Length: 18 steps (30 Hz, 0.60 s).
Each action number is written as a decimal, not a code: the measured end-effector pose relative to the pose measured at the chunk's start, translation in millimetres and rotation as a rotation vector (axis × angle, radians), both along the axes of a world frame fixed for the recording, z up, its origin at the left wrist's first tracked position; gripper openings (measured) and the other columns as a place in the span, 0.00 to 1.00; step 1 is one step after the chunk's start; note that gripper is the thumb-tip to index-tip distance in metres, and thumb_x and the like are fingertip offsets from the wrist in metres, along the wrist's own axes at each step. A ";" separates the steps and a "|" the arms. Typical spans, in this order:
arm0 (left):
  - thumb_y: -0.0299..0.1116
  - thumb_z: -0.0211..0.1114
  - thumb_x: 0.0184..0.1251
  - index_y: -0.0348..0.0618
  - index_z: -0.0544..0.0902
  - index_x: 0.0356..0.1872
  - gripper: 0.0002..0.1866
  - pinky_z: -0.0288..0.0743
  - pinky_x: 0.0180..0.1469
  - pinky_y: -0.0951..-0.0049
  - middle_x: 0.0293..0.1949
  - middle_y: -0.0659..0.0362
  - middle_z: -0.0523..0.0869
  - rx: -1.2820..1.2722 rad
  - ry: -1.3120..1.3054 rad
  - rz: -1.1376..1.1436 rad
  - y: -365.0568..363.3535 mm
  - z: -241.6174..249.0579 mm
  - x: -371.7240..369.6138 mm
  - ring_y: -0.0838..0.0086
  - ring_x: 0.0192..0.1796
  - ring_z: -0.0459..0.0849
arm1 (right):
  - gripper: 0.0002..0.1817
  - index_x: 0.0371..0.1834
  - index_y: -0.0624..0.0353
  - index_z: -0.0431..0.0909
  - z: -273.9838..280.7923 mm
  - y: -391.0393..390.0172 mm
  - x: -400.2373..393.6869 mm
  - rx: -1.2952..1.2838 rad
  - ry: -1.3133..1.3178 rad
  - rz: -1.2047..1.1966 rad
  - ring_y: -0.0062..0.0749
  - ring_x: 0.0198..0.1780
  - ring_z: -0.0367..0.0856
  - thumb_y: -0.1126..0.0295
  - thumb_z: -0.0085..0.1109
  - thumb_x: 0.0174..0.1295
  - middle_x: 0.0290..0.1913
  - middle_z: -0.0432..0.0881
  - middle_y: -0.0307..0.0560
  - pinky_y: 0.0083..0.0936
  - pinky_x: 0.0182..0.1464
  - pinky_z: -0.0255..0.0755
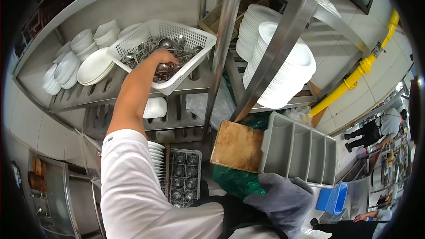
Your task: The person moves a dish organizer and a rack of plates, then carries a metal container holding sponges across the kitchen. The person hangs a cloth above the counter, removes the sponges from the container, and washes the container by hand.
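Note:
My left hand (163,56) reaches up into a white perforated plastic basket (186,77) on a steel shelf. Its fingers curl down into a pile of metal spoons and ladles (146,51) and close on some of them. My bare forearm comes out of a white sleeve (126,186). Low on the right, my right hand (283,197), covered in a grey glove or cloth, holds the bottom edge of a grey divided cutlery tray (301,150) with empty compartments. A worn wooden board (237,146) sits beside the tray.
White bowls (66,66) and plates (94,66) are stacked left of the basket, with tall plate stacks (287,73) on the right. Steel uprights (223,40) cross the shelf front. A glass rack (185,175) stands below, with a green bag (234,181) beside it. Other people (383,128) work at far right.

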<state>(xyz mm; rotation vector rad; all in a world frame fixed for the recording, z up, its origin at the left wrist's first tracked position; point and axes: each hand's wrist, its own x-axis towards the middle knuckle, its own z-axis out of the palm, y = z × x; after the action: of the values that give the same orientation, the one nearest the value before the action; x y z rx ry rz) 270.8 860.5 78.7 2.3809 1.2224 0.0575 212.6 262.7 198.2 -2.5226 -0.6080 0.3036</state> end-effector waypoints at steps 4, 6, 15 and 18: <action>0.41 0.79 0.45 0.30 0.85 0.47 0.30 0.78 0.51 0.63 0.49 0.43 0.86 -0.092 -0.114 0.028 30.7 -6.9 -13.4 0.55 0.48 0.86 | 0.29 0.36 0.45 0.86 -18.3 -7.9 2.7 0.098 -0.100 0.028 0.31 0.34 0.84 0.43 0.76 0.28 0.33 0.87 0.32 0.22 0.43 0.74; 0.38 0.78 0.46 0.30 0.85 0.45 0.26 0.80 0.47 0.63 0.46 0.43 0.87 -0.002 0.006 0.015 15.4 6.4 -15.6 0.55 0.45 0.87 | 0.26 0.36 0.47 0.85 -18.5 -10.0 5.2 0.034 -0.190 0.102 0.31 0.34 0.84 0.48 0.74 0.33 0.32 0.87 0.34 0.22 0.44 0.74; 0.27 0.71 0.48 0.34 0.86 0.23 0.06 0.78 0.29 0.60 0.23 0.48 0.85 0.332 0.037 -0.062 25.5 75.2 -19.9 0.59 0.25 0.85 | 0.07 0.30 0.53 0.82 -84.1 -49.0 30.4 0.283 -0.040 -0.044 0.37 0.34 0.83 0.70 0.68 0.48 0.28 0.83 0.42 0.25 0.43 0.76; 0.24 0.68 0.49 0.37 0.86 0.21 0.02 0.74 0.24 0.60 0.21 0.50 0.85 -0.002 0.052 -0.056 17.9 70.1 -24.2 0.62 0.21 0.82 | 0.11 0.33 0.56 0.82 -71.4 -44.3 27.3 0.342 -0.033 -0.032 0.37 0.35 0.84 0.69 0.70 0.46 0.29 0.83 0.43 0.26 0.45 0.75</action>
<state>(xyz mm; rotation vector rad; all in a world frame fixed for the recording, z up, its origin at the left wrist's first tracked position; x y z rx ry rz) 246.6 878.5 148.8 2.4271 1.1778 -0.0241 239.8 218.4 126.8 -2.2090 -0.5771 0.1328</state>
